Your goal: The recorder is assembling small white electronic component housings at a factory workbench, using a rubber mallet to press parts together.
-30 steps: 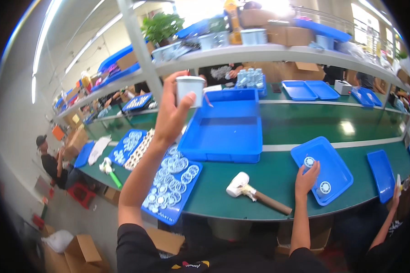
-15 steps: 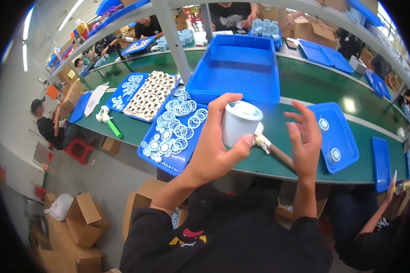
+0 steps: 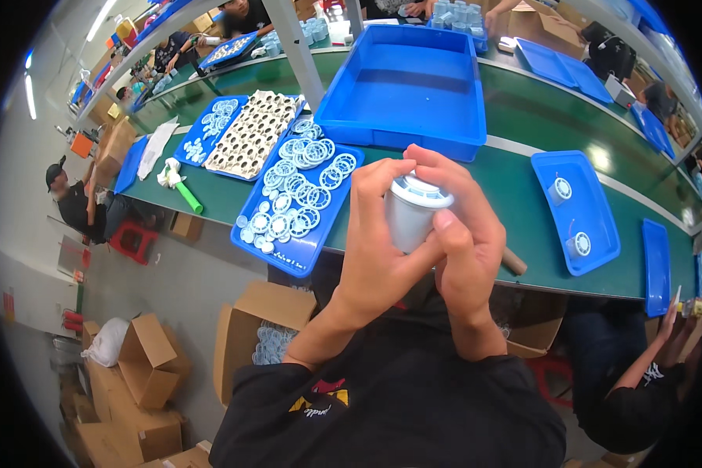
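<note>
Watching this over the head cam, I've got both of the person's hands wrapped around a pale blue-grey cup (image 3: 408, 222), held up in the air by the near edge of the green bench (image 3: 515, 195), slotted round lid (image 3: 421, 191) facing up. The left hand (image 3: 370, 242) has its fingers curled round the left side with the thumb across the front, and the right hand (image 3: 476, 242) is closed round the other side, thumb right by the lid's rim. Can't tell from here if the lid is fully seated. Left of that, a blue tray (image 3: 308, 246) piled with pale rings (image 3: 308, 195) pokes out past the bench's near edge, and there's a row of tiny pale writing along its near end, too small for me to read. The shirt (image 3: 413, 390) has lettering too, next to a red and yellow print (image 3: 320, 394) on the chest. Big blue bin (image 3: 382, 134) sits beyond the hands, a brown handle (image 3: 514, 262) sticks out from behind the right hand at the near edge, and toward the bench's right end another blue tray (image 3: 589, 187) holds two small round-faced parts (image 3: 578, 245), one near its left edge, one nearer the bottom corner
</note>
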Tool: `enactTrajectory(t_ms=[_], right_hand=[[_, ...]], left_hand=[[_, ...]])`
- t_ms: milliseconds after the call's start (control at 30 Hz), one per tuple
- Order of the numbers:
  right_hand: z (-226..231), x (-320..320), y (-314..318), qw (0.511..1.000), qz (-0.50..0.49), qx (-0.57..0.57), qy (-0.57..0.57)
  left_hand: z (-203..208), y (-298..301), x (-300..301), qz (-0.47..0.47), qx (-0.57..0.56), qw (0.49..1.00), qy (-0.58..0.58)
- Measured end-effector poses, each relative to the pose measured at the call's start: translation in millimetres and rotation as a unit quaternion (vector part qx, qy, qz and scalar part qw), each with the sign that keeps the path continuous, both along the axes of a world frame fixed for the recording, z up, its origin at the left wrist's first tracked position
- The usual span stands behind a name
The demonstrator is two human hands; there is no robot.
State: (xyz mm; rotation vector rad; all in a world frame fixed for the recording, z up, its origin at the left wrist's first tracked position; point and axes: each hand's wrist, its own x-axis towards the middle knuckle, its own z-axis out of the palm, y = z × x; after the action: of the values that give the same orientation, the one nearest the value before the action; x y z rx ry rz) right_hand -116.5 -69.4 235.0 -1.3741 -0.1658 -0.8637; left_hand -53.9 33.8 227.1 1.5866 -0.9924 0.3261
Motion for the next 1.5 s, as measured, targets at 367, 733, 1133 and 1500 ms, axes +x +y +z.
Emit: enactTrajectory(t_ms=[367,733,1133,1500], right_hand=[[-13.9,4.0,-2.8,0.990,0.070,0.109,0.047],[-33.5,13.1,-14.0,0.975,0.087,0.187,0.078],[-46.6,-8.4,-31.4,0.983,0.045,-0.158,0.082],[-157.4,-56.4,9.2,0.970,0.134,-0.159,0.129]], left_hand=[[-21.3,-4.6,-0.7,0.039,0.021,0.999,0.025],[-25.8,-6.0,5.3,0.045,0.062,0.996,0.035],[-35.9,34.8,10.2,-0.298,0.036,0.847,0.439],[-133.4,94.9,-8.3,-0.407,0.293,0.693,0.518]])
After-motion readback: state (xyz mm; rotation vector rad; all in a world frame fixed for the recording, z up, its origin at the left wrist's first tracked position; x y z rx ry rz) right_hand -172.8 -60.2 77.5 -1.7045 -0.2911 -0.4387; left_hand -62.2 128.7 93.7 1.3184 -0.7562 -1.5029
